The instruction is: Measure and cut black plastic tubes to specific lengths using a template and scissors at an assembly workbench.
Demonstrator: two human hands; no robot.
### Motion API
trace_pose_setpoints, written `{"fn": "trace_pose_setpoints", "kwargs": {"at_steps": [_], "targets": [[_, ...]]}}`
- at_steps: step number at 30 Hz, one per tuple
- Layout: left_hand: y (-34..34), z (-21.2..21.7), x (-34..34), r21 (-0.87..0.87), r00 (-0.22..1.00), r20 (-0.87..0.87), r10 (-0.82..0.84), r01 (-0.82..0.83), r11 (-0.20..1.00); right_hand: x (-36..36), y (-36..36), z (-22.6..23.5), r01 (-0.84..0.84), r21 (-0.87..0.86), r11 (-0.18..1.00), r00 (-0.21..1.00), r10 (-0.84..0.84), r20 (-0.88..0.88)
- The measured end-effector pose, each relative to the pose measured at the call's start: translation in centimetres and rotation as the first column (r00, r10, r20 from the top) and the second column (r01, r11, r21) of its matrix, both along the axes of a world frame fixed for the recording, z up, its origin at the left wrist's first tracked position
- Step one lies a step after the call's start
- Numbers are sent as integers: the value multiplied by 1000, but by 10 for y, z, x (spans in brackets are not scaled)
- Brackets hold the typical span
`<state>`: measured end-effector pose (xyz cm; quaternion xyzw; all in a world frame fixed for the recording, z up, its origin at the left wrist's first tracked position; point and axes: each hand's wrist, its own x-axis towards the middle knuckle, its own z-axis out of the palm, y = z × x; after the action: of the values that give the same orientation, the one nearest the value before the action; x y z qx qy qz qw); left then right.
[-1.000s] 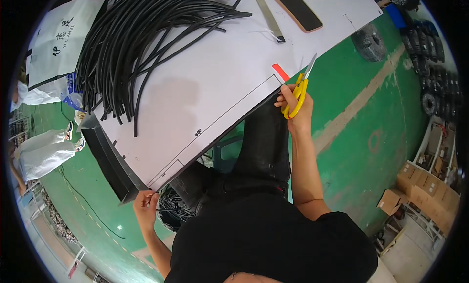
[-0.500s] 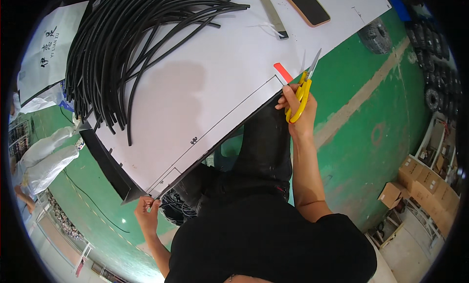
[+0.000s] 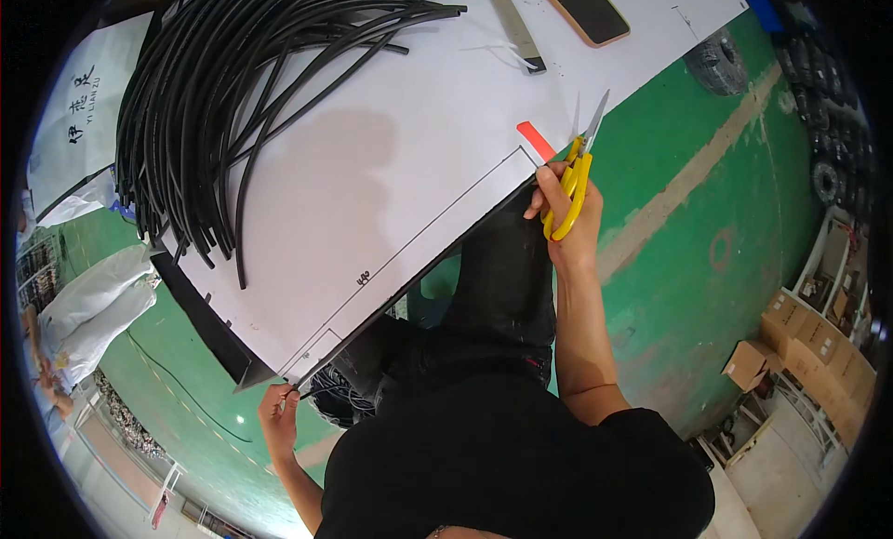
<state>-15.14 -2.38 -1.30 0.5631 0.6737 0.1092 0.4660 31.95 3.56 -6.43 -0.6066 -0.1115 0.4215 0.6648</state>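
My right hand [image 3: 572,209] is closed round yellow-handled scissors [image 3: 579,186] at the table's near edge, blades parted and pointing away from me. Its thumb and fingertips press together beside a red strip [image 3: 535,141] on the white tabletop. At the near left corner, my left hand [image 3: 278,413] pinches what looks like a thin black cable [image 3: 321,389]; most of its run is hidden or blends with the dark table edge. A drawn line with handwritten marks runs along the white tabletop [image 3: 437,158] between my hands. A large bundle of black cables [image 3: 200,120] lies at the far left.
A metal ruler-like bar [image 3: 513,27] with white ties and a phone [image 3: 586,9] lie at the far side. Coiled black cable [image 3: 339,399] sits below the near edge. Another person in white trousers [image 3: 98,292] stands left. Cartons [image 3: 809,339] and coils [image 3: 718,65] are on the right.
My left hand has shifted slightly down and away from the table corner, and a dark strand now shows beside it. The right hand keeps the scissors at nearly the same spot.
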Motion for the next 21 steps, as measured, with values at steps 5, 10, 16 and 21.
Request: {"fn": "trace_pose_setpoints", "kwargs": {"at_steps": [5, 10, 16, 21], "targets": [[-4, 5, -1, -45, 994, 14, 107, -107, 993, 3, -3, 0, -37, -22, 999, 999, 37, 3], [-9, 11, 5, 55, 989, -145, -24, 32, 998, 0, -4, -6, -8, -112, 994, 993, 21, 119], [14, 19, 6, 108, 992, -29, -126, 129, 986, 14, -6, -12, -65, 25, 998, 988, 61, 142], [19, 28, 1, 123, 991, 48, -126, 119, 985, -2, -2, 6, -135, 23, 991, 974, 128, 185]]}}
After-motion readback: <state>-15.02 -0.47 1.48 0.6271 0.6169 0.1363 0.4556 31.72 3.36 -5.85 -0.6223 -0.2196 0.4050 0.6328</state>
